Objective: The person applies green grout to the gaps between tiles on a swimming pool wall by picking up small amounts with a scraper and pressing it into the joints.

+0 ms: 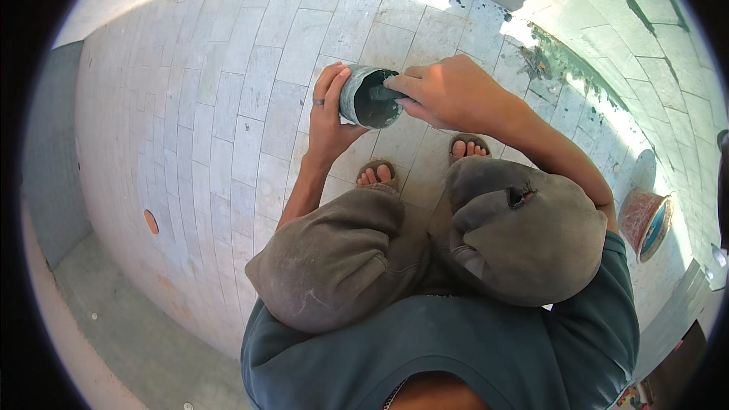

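Observation:
A round, open container (350,96), dark green and crusted with pale residue, is tilted with its mouth toward the right. My left hand (329,112) is closed round its outer side, with a ring on one finger. At the mouth, my right hand (448,91) has its fingers pinched together, the tips just inside the rim. Whatever they grip, if anything, I cannot make out. Inside the container the wall looks dark green and smeared. Both hands are held out beyond my bent knees, above the tiled floor (285,106).
A reddish bucket (632,216) with a blue inside lies tipped at the right. Dark green splashes and debris (534,63) mark the floor by the tiled wall (668,91) at the upper right. An orange oval piece (151,222) lies at the left. My sandalled feet are below the container.

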The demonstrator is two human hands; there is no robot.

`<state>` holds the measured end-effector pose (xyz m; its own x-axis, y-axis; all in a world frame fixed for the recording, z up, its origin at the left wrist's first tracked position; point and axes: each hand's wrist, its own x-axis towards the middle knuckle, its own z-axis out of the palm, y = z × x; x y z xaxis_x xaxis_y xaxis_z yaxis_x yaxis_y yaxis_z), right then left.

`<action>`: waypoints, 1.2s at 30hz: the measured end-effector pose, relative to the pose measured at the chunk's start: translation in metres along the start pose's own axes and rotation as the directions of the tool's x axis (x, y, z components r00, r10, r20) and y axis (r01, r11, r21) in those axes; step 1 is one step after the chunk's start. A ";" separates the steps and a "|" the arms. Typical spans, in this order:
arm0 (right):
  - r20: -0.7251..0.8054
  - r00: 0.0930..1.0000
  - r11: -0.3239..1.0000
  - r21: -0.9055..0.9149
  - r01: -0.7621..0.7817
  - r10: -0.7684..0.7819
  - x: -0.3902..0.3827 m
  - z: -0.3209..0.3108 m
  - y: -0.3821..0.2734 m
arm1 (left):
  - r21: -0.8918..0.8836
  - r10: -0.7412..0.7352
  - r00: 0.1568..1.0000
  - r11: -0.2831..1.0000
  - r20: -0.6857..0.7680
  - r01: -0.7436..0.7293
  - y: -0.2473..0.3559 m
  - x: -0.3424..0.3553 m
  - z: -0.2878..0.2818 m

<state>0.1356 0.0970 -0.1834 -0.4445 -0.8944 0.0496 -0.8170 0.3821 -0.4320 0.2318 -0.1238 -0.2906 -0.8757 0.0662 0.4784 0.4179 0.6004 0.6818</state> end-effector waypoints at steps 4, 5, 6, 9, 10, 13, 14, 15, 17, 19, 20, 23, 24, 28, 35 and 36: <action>0.116 0.992 0.997 -0.073 -0.031 0.039 0.007 0.017 -0.005 | 0.005 0.014 0.999 1.000 0.051 -0.014 -0.001 -0.001 0.003; 0.162 0.985 0.997 -0.061 -0.052 0.061 0.009 0.022 -0.005 | 0.017 0.016 0.998 1.000 0.059 -0.017 0.000 0.000 0.004; 0.207 0.975 0.996 -0.051 -0.072 0.081 0.011 0.026 -0.005 | 0.019 0.020 0.998 1.000 0.064 -0.021 0.001 0.000 0.003; 0.227 0.969 0.991 0.064 -0.116 0.099 0.010 0.036 -0.002 | 0.020 0.023 0.997 1.000 0.075 -0.024 0.000 0.000 0.004; 0.213 0.972 0.985 0.116 -0.126 0.099 0.010 0.039 0.000 | 0.018 0.018 0.997 1.000 0.076 -0.020 -0.002 -0.001 0.004; 0.151 0.986 0.933 0.338 -0.119 0.071 0.003 0.047 0.007 | 0.013 -0.012 0.995 1.000 0.095 0.011 -0.002 -0.005 0.006; 0.159 0.984 0.911 0.388 -0.140 0.083 0.002 0.047 0.010 | 0.011 -0.024 0.994 1.000 0.103 0.023 -0.002 -0.005 0.006; 0.167 0.982 0.885 0.437 -0.158 0.093 0.002 0.047 0.013 | 0.005 -0.044 0.994 0.999 0.102 0.044 -0.002 -0.007 0.007; 0.200 0.969 0.811 0.537 -0.233 0.145 -0.001 0.046 0.015 | -0.009 -0.084 0.991 0.996 0.100 0.085 -0.001 -0.011 0.007; 0.256 0.939 0.706 0.621 -0.341 0.229 -0.005 0.041 0.020 | -0.023 -0.167 0.982 0.985 0.085 0.169 0.001 -0.012 0.008; 0.307 0.912 0.603 0.684 -0.409 0.271 -0.007 0.037 0.020 | -0.030 -0.208 0.975 0.977 0.079 0.210 0.003 -0.013 0.007; 0.401 0.855 0.289 0.819 -0.495 0.330 -0.014 0.028 0.021 | -0.001 -0.276 0.961 0.961 0.023 0.276 0.006 -0.016 0.008; 0.381 0.858 0.207 0.861 -0.465 0.345 -0.019 0.030 0.025 | 0.000 -0.304 0.953 0.953 0.015 0.304 0.008 -0.014 0.010; 0.268 0.850 -0.084 0.962 -0.259 0.454 -0.040 0.028 0.045 | -0.092 -0.389 0.920 0.919 -0.038 0.384 0.004 -0.019 0.018; -0.349 0.266 0.398 0.904 -0.158 0.899 -0.066 -0.034 0.099 | -0.225 -0.499 0.866 0.848 -0.032 0.480 0.004 -0.026 0.015; -0.432 0.141 0.454 0.857 -0.244 0.891 -0.068 -0.042 0.108 | -0.193 -0.505 0.862 0.851 -0.042 0.489 0.002 -0.028 0.014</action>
<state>0.0621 0.2088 -0.1952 -0.9491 0.3148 0.0108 0.0526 0.1920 -0.9800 0.2536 -0.1133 -0.3097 -0.9559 -0.2791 0.0915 -0.0256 0.3898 0.9206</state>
